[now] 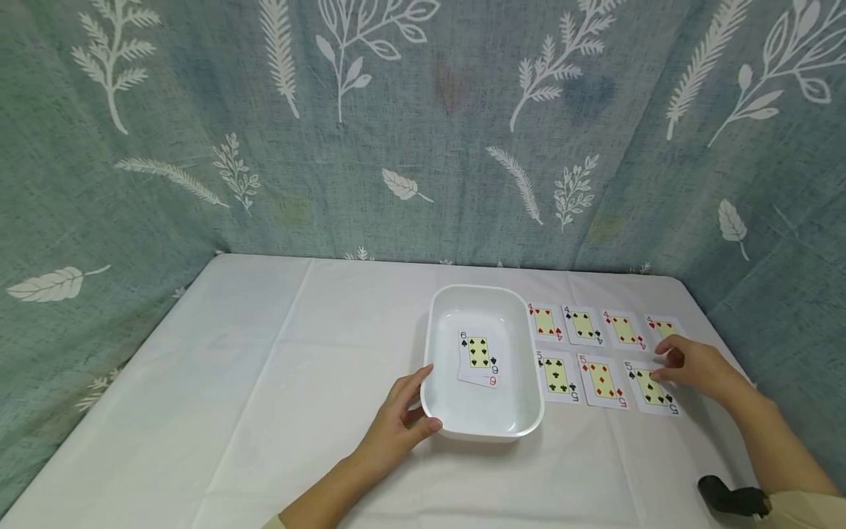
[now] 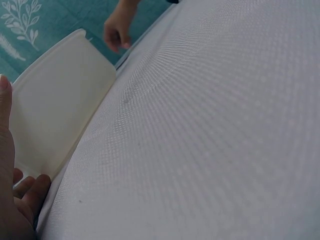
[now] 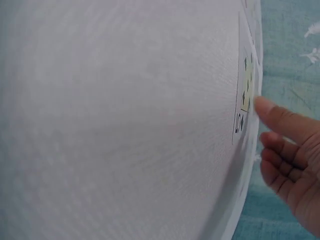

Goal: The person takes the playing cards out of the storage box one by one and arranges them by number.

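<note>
A white tray [image 1: 439, 345] stands mid-table with a 6 of spades [image 1: 478, 352] lying on a red 6 [image 1: 487, 380] inside. My left hand [image 1: 419, 400] grips the tray's near left corner, thumb on the front rim and fingers along the left wall; the left wrist view shows that wall [image 2: 60, 110] beside my hand [image 2: 15, 200]. Right of the tray lie a row of 4s [image 1: 583, 325] and a row of 5s [image 1: 602, 380]. My right hand [image 1: 664, 361] touches the far edge of the 5 of spades [image 1: 651, 388] with loosely bent fingers [image 3: 272, 117].
A white cloth [image 1: 264, 367] covers the table, with a green leaf-print curtain [image 1: 396, 132] behind and at both sides. The rightmost cards lie close to the table's right edge. A black wrist camera [image 1: 734, 499] sits on my right forearm.
</note>
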### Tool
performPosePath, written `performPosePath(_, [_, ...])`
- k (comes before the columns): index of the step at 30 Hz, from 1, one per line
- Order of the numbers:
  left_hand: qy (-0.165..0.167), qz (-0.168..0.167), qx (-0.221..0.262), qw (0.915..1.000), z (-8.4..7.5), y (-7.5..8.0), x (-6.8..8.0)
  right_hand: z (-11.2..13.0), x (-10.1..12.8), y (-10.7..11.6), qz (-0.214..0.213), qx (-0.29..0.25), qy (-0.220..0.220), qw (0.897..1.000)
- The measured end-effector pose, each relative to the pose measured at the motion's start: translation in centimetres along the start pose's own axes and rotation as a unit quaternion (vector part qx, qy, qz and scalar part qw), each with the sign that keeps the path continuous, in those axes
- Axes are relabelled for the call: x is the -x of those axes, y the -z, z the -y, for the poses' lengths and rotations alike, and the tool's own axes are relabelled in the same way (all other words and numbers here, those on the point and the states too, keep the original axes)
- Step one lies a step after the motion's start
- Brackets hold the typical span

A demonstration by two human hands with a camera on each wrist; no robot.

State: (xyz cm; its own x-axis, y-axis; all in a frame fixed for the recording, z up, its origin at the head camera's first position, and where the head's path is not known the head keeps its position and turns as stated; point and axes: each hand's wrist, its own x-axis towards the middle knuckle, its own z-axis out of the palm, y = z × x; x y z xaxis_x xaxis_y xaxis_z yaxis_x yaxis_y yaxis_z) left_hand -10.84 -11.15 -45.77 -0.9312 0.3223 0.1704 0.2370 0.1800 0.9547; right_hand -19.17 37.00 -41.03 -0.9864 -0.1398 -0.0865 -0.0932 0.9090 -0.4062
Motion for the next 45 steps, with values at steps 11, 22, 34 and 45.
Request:
performPosePath(11, [-0.015, 0.004, 0.007, 0.9999, 0.2, 0.0, -0.2, 0.3, 0.4, 0.6, -0.085, -0.019, 0.089, 0.992])
performPosePath(22, [-0.01, -0.002, -0.003, 0.9999, 0.1, 0.1, -0.3, 2.8, -0.2, 1.2, -0.059, -0.015, 0.103, 0.993])
performPosePath(34, [0.003, 0.005, -0.001, 1.0, 0.4, 0.0, -0.1, 5.5, -1.3, 0.8, -0.06, -0.009, 0.135, 0.989])
performPosePath(45, [-0.009, 0.004, 0.004, 0.9999, 0.5, 0.0, -0.1, 8.3, -3.6, 1.0, -0.051, -0.016, 0.153, 0.987])
